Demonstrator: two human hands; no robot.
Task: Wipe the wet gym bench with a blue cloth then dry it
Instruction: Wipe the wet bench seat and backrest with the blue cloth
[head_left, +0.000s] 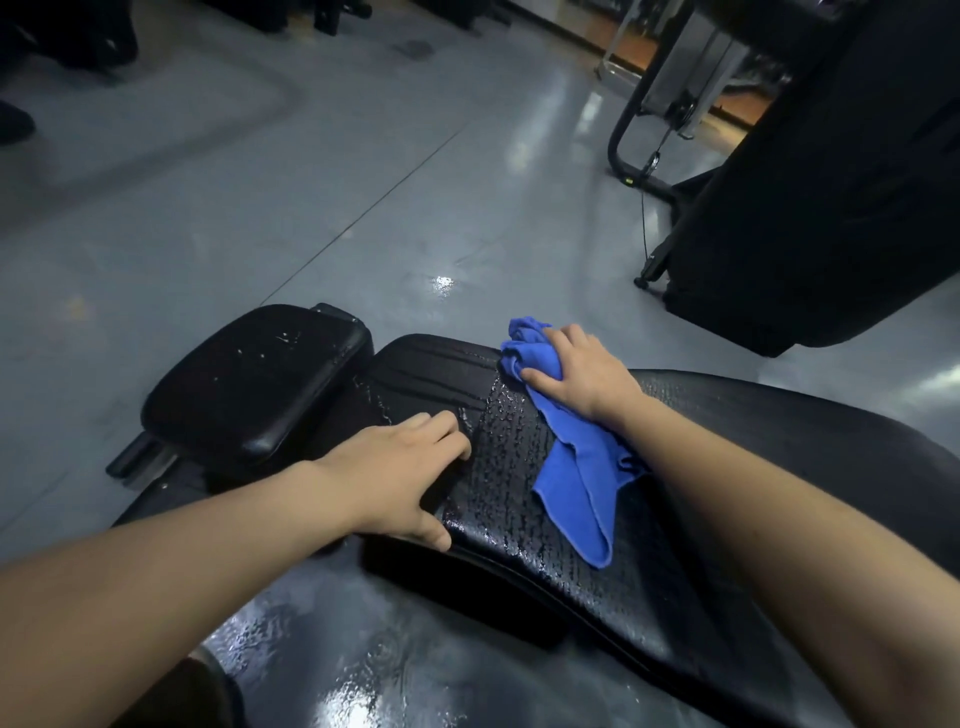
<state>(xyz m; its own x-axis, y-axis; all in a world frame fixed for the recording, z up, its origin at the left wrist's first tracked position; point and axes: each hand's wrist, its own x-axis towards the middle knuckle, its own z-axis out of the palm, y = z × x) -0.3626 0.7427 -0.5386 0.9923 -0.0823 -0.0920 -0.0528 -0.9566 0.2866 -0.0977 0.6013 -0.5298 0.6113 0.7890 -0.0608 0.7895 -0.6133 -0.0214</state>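
The black padded gym bench (519, 467) runs from lower right toward the middle, its surface beaded with water. At its far end my right hand (576, 371) lies on a bunched blue cloth (576, 467), fingers curled over the wad, and the cloth's loose tail trails back along the wet pad. My left hand (405, 478) rests on the bench's left edge with fingers on top and thumb at the side. A separate black seat pad (254, 384) with a few droplets sits to the left of the bench end.
Grey glossy floor (311, 182) stretches beyond the bench, with wet patches below it. A large black machine (831, 182) with a curved metal frame stands at the upper right. Dark equipment lines the top left edge.
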